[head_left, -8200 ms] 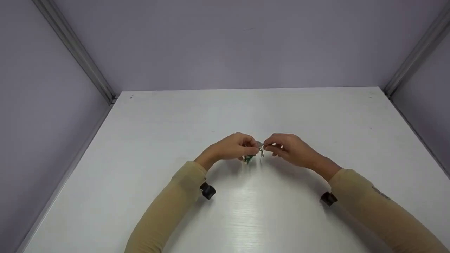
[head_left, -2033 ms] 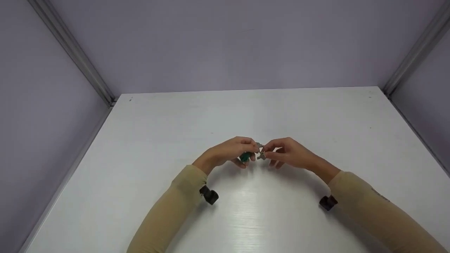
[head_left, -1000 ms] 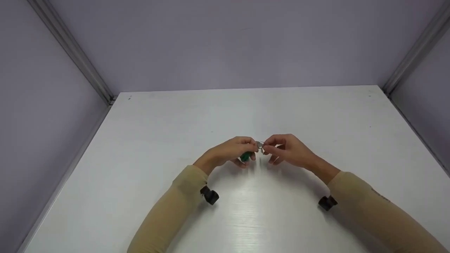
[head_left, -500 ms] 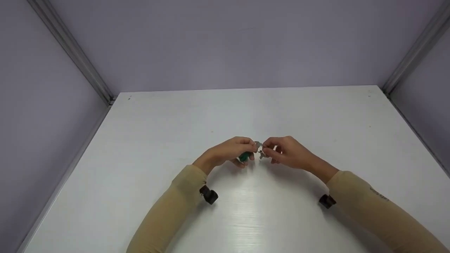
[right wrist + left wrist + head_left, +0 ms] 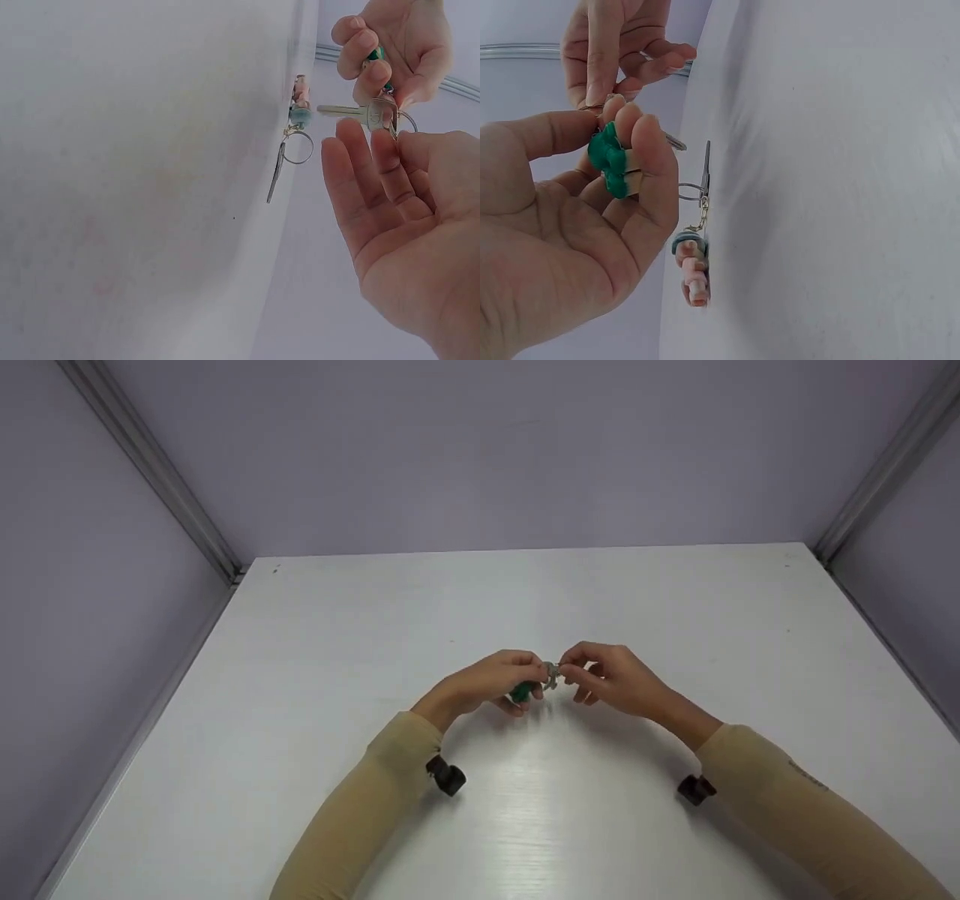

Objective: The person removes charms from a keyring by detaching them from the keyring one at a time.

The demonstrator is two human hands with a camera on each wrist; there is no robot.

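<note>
Above the middle of the white table (image 5: 525,825), both hands meet on a small key ring. My left hand (image 5: 525,679) pinches the ring with its green charm (image 5: 611,161) between thumb and curled fingers. My right hand (image 5: 577,675) pinches the silver key (image 5: 360,112) and ring (image 5: 403,124) at its fingertips, with its other fingers loosely spread. A second ring (image 5: 298,146) with a key (image 5: 705,169) and a pink and teal charm (image 5: 691,266) lies on the table just beside the hands. The head view does not show it.
Lavender walls (image 5: 487,450) close the table at the back and both sides, with metal posts (image 5: 150,472) in the corners. Black wrist cameras (image 5: 446,775) sit under both beige sleeves. Bare tabletop surrounds the hands.
The hands have stayed together at the same spot. Over the last half second my right hand has risen slightly and turned the key at the ring.
</note>
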